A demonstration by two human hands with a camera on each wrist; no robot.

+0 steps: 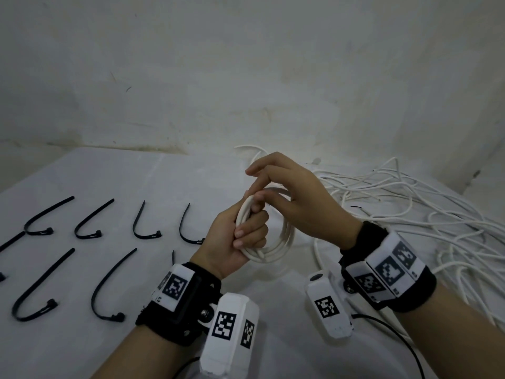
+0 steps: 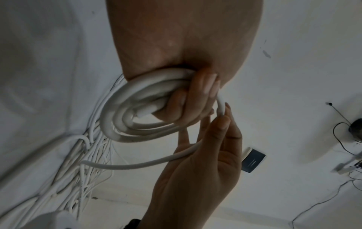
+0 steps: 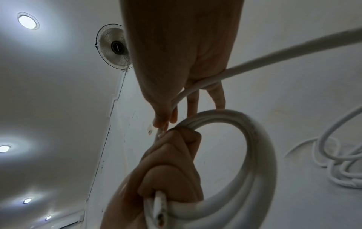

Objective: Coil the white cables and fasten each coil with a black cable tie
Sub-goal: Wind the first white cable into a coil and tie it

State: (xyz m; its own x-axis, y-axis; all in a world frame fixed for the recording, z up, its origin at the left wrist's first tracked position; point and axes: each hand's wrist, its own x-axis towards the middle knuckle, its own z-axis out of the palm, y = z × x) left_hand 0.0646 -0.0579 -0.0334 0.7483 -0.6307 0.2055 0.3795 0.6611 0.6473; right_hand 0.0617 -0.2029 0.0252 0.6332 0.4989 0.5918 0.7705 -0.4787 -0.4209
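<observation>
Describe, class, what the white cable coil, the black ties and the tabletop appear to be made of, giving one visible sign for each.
White cable coil: probably smooth matte plastic sheathing; it bends into rounded loops without creasing.
Black ties: likely semi-rigid plastic, slightly glossy; each strip holds a springy curve and ends in a small head.
Tabletop: pale, matte, flat; material unclear.

You have a wall fan [image 3: 114,46] overhead; three ceiling lights [image 3: 28,22] sit left of it, running down from it.

Head camera looks forward and down from above the round coil of white cable [image 1: 266,236]; both wrist cameras look up from close beneath, sharing that coil [image 2: 141,111] [image 3: 245,162].
</observation>
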